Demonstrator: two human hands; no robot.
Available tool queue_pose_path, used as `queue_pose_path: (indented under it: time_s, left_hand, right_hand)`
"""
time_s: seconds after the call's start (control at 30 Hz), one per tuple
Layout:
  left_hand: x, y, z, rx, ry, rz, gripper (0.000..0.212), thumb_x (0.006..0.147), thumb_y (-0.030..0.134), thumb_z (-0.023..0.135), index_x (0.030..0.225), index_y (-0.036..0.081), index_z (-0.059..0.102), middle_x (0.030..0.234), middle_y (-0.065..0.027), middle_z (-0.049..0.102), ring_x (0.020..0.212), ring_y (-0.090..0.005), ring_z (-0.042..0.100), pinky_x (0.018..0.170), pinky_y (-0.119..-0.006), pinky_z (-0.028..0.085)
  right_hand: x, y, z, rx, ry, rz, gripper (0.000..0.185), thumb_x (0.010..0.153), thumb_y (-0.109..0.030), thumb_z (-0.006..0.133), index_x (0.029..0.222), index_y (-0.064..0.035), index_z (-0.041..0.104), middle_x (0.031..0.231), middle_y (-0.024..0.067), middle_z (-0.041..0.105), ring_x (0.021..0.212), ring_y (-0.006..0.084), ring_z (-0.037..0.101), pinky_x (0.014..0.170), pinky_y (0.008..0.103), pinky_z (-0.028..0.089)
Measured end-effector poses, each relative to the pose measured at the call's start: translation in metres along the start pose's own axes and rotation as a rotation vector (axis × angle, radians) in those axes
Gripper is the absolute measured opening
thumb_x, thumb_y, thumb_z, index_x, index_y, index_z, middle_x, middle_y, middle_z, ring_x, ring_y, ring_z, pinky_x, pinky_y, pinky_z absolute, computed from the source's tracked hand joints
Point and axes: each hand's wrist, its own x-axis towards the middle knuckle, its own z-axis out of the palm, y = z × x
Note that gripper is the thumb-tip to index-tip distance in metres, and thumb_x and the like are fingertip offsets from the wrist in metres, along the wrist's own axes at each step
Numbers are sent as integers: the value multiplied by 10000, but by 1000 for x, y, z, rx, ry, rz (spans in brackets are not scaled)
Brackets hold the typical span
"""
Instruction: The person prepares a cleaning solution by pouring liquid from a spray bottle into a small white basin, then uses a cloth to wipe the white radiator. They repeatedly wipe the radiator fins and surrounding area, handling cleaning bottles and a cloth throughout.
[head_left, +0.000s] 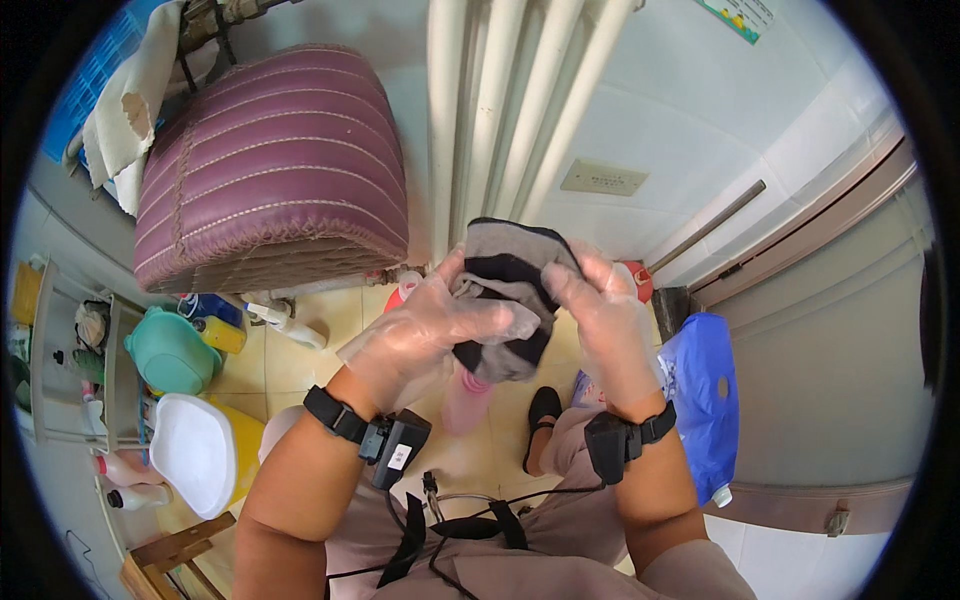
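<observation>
Between my hands is a bunched cloth item (517, 289) with grey and black stripes, possibly a sock. My left hand (457, 315), in a clear disposable plastic glove, grips its left side with the thumb laid across the front. The right hand (604, 307), gloved the same way, pinches its upper right edge between thumb and fingers. Below the cloth a translucent pink bottle (469, 405) stands on the tiled floor, its top partly hidden. A red container with a pale pink neck (409, 282) shows in part behind my left hand.
A purple quilted cover (277, 165) juts out at upper left beside a white radiator (487, 112). A teal basin (174, 349), a yellow bin with a white lid (193, 454) and a shelf rack (109, 367) stand left. A blue plastic refill pouch (701, 409) is by the door (825, 337).
</observation>
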Motion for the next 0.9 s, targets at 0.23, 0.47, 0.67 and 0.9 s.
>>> queue_pose_path:
  time_s: [0.23, 0.47, 0.67, 0.9]
  left_hand:
    - [8, -8, 7, 57, -211, -22, 786, 792, 236, 875, 1458, 56, 499, 1314, -48, 644, 1180, -178, 609, 1038, -367, 476]
    - [12, -11, -3, 372, -113, 75, 694, 850, 195, 846, 1434, 43, 505, 1304, -79, 658, 1229, -187, 608, 1077, -357, 471]
    - [15, -12, -4, -33, 31, 78, 420, 934, 151, 719, 1317, 71, 563, 1219, -72, 683, 1150, -200, 644, 1049, -373, 478]
    - [12, -8, -6, -266, 152, 181, 384, 934, 224, 728, 1263, 88, 585, 1146, -57, 679, 1090, -212, 671, 939, -419, 559]
  right_hand:
    - [-1, -5, -12, 106, 114, 106, 428, 934, -290, 755, 1233, -3, 650, 1083, 34, 677, 982, 119, 634, 888, 279, 507]
    - [6, -1, -13, 207, 162, 103, 469, 916, -270, 790, 1270, -2, 639, 1121, 41, 675, 982, 123, 632, 888, 280, 511]
    - [10, 3, -14, 257, 108, 164, 588, 927, -250, 786, 1390, 15, 538, 1201, 56, 670, 1054, 146, 638, 925, 286, 515]
    - [8, 8, -7, 188, -240, 171, 566, 878, -118, 781, 1373, 11, 540, 1209, 42, 666, 1075, 126, 625, 957, 294, 497]
